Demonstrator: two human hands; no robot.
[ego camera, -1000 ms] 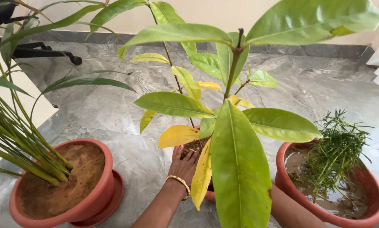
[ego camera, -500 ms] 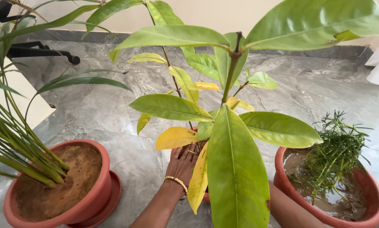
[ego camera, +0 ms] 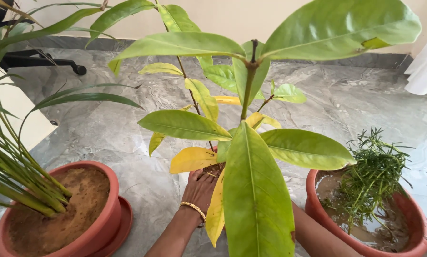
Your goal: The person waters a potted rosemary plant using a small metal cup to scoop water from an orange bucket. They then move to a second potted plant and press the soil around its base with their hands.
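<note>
A: In the head view, what is held?

B: The middle pot [ego camera: 212,157] is touched by the left hand [ego camera: 200,188]. The hand is laid flat on the rim and the soil, fingers close together, nothing pinched. A gold bangle [ego camera: 192,208] is worn on that wrist. The pot stands on the floor [ego camera: 127,128], between the two other pots, mostly hidden by leaves.

A: And the right hand?

B: Only the right forearm [ego camera: 318,235] is seen. The hand is hidden behind the big leaf [ego camera: 256,200], so its shape cannot be told.

A: What could go wrong?

B: The tall plant [ego camera: 247,81] could be tipped over if the pot is pushed on one side, because the stem is long and top-heavy. Soil could be spilled on the floor. The yellow leaf [ego camera: 193,159] just by the fingers could be knocked off. The right pot [ego camera: 416,214] is full of muddy water [ego camera: 332,190], and it could be bumped by the forearm close beside it, so water could be slopped out.

A: How many things are counted?

B: Three pots are counted: the left pot [ego camera: 104,223] on a saucer [ego camera: 123,223], the middle one, the right one. Three plants: one with long thin stalks [ego camera: 23,176], the tall leafy one, one small needle-leaved herb [ego camera: 373,171]. One saucer. One bangle. One hand is seen. Yellow leaves: about five, some partly hidden.
</note>
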